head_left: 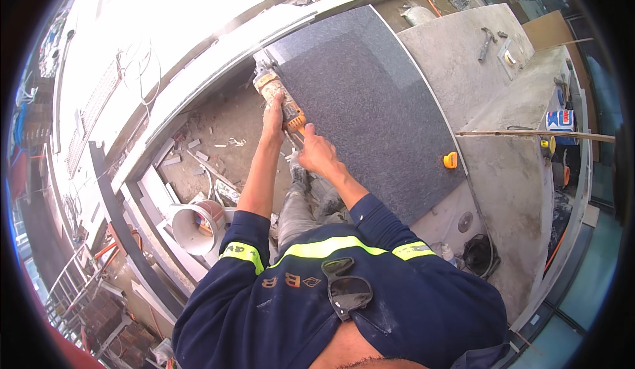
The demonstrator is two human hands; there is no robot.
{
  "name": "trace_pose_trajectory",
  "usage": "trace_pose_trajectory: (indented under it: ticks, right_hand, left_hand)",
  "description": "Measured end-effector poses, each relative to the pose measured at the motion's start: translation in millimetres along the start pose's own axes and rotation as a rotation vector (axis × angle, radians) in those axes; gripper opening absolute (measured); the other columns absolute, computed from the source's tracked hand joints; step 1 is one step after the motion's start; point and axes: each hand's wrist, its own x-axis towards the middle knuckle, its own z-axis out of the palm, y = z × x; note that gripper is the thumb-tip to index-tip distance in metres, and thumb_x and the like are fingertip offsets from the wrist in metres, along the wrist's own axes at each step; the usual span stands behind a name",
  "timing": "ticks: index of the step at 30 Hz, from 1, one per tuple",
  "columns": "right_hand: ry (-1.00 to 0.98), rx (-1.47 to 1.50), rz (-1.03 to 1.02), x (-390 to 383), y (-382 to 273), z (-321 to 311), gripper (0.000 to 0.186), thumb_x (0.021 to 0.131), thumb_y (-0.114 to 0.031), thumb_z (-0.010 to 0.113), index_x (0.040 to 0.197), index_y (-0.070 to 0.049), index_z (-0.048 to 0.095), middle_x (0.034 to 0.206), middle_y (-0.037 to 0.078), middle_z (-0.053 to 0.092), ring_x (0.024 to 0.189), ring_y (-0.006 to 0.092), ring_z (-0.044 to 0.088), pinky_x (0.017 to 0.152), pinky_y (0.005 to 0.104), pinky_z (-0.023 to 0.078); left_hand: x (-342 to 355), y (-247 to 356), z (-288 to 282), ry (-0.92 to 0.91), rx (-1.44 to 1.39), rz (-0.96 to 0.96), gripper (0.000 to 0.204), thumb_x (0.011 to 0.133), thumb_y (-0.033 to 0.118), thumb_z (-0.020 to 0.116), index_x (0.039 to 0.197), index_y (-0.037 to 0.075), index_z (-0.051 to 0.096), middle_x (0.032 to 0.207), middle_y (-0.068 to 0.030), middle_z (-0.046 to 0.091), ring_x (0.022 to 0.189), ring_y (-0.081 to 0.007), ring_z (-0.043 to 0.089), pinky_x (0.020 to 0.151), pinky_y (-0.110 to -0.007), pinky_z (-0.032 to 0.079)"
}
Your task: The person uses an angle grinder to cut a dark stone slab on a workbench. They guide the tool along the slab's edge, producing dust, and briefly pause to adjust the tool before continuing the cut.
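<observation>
Along the left edge of one dark slab (370, 104), the right hand (317, 152) closed around the rear of one angle grinder (291, 111); the left hand (272, 119) curled around its body, farther forward. Beyond the slab's right edge lay one hammer (486, 46).

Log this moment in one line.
left hand: around orange grinder | right hand: around grinder's rear | grinder head: by edge of dark slab | bucket: left of legs

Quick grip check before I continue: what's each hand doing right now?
Left hand: closed on the angle grinder, around its body.
Right hand: closed on its rear end.
</observation>
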Motion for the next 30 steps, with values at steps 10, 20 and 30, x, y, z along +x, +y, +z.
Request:
trace_pose_trajectory:
  ticks: [10, 20, 30]
  right_hand:
    - [-0.004, 0.025, -0.006, 4.1, 1.4, 0.2, 0.054, 0.090, -0.009, 0.068, 0.135, 0.004, 0.041, 0.106, 0.036, 0.076, 0.106, 0.0544, 0.074, 0.096, 0.0654, 0.055]
    - [0.029, -0.025, -0.013, 36.2, -6.3, 7.2, 0.055, 0.090, -0.010, 0.065, 0.137, 0.005, 0.041, 0.110, 0.037, 0.076, 0.107, 0.0547, 0.074, 0.097, 0.0636, 0.056]
    - [0.004, -0.045, 0.005, -15.3, 12.1, 8.4, 0.062, 0.090, -0.014, 0.068, 0.140, 0.009, 0.039, 0.105, 0.034, 0.076, 0.102, 0.0535, 0.075, 0.093, 0.0628, 0.057]
  left_hand:
    - [1.2, 3.5, 0.8, -0.013, 0.058, 0.027, 0.056, 0.106, 0.048, 0.069, 0.135, 0.001, 0.059, 0.102, -0.0107, 0.072, 0.085, -0.0259, 0.076, 0.078, -0.042, 0.064]
    - [27.0, 19.7, -1.4, 0.065, 0.059, 0.009, 0.060, 0.102, 0.050, 0.074, 0.133, 0.000, 0.066, 0.107, -0.0103, 0.076, 0.085, -0.0234, 0.076, 0.076, -0.041, 0.063]
    - [-25.8, -6.8, 2.9, 0.006, 0.038, 0.018, 0.052, 0.104, 0.048, 0.074, 0.131, 0.004, 0.067, 0.105, -0.0075, 0.075, 0.091, -0.0209, 0.074, 0.082, -0.040, 0.061]
